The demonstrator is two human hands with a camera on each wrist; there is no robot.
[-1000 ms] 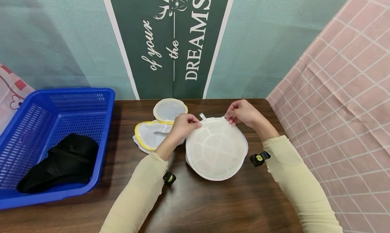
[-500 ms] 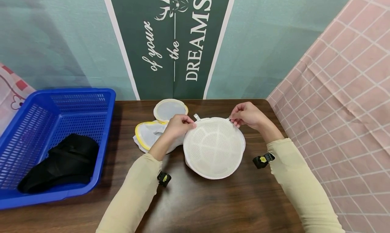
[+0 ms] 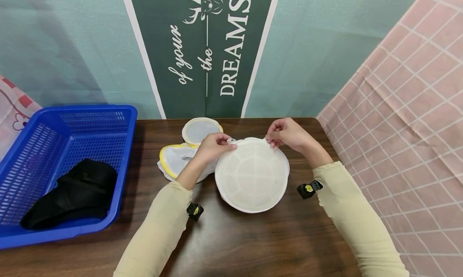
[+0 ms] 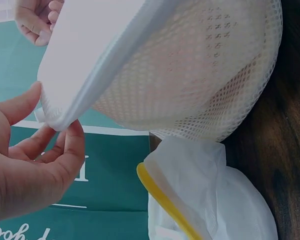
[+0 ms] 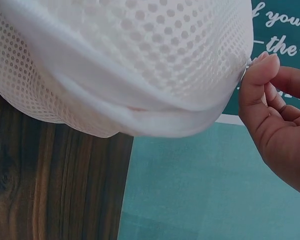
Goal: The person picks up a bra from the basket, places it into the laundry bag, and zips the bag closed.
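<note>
A round white mesh laundry bag (image 3: 252, 176) is held up by its far edge in the head view. My left hand (image 3: 213, 148) pinches its rim near a small white loop (image 3: 231, 140); in the left wrist view the thumb is on one side of the rim and the fingers are beneath it. On the far right of that edge, my right hand (image 3: 289, 136) pinches a small piece at the zipper end, largely covered by the fingertips in the right wrist view. Honeycomb mesh (image 5: 160, 30) and a smooth white border show close up there.
Left of the bag lie white mesh bags with yellow trim (image 3: 170, 160), one with a round end (image 3: 202, 131). A blue plastic basket (image 3: 124, 164) holding black cloth (image 3: 77, 192) stands farther left. Printed cloth hangs behind the brown table (image 3: 253, 245); pink checked cloth (image 3: 408, 120) borders its right.
The laundry bag has shifted slightly left. My right hand moved right, then back left along its edge. My left hand slid left, and its fingers now cover part of the loop.
</note>
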